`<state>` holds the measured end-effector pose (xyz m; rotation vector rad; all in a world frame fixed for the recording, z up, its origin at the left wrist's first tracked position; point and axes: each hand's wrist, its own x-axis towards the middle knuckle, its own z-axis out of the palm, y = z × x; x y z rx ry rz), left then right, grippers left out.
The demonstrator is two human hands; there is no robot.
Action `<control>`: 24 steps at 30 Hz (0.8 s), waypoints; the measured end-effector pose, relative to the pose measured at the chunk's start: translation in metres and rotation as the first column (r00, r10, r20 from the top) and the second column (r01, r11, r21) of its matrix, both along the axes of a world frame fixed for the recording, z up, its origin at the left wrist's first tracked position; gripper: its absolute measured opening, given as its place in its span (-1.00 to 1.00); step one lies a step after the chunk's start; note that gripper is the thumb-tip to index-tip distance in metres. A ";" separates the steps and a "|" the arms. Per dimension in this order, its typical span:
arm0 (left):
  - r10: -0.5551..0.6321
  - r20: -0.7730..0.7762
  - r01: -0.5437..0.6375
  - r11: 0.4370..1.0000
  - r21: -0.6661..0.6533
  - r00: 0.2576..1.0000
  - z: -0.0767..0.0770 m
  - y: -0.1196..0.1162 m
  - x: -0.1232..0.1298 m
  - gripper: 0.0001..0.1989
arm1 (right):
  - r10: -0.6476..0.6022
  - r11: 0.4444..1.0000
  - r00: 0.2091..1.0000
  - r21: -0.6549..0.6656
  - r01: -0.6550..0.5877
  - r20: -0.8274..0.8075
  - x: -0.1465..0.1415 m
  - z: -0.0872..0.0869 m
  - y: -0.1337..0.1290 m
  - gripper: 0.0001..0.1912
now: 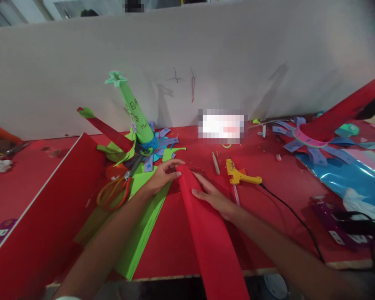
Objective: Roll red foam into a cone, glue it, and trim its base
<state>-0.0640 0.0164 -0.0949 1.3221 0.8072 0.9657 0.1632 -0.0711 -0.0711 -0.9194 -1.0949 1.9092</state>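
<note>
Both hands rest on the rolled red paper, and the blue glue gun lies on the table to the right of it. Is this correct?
Not quite: the glue gun is yellow, not blue, as the head view shows. The rest holds: the left hand and right hand rest on the rolled red paper, with the gun to its right.

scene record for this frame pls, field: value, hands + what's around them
surface: red tabletop against a white board wall
left hand: left hand fingers on the far tip of the rolled red paper sheet
right hand: right hand flat on the roll's right side
under left forearm: bright green paper sheets
left of hands: orange-handled scissors
right of hands: yellow glue gun with black cord, grey pencil
behind: green paper cone with star top, red paper cone
far right: blue shiny sheet
</note>
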 end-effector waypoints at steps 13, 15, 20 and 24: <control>0.070 0.019 -0.069 0.996 -0.062 0.997 -0.009 0.001 -0.001 -0.57 | -0.274 0.949 0.962 0.159 0.273 -0.016 0.012 0.002 0.011 -0.21; 0.074 0.045 -0.070 0.993 -0.090 0.996 -0.010 0.001 -0.001 -0.63 | -0.302 0.943 0.953 0.145 0.300 -0.008 0.016 0.002 0.013 -0.22; 0.058 0.141 -0.049 0.997 -0.064 0.988 0.002 -0.002 0.003 -0.73 | -0.320 0.925 0.945 0.194 0.326 -0.063 0.015 0.000 0.014 -0.34; -0.001 0.129 -0.013 0.994 0.110 0.992 0.015 0.000 0.004 -0.51 | -0.369 0.871 0.926 0.379 0.312 0.084 0.007 -0.006 0.011 -0.48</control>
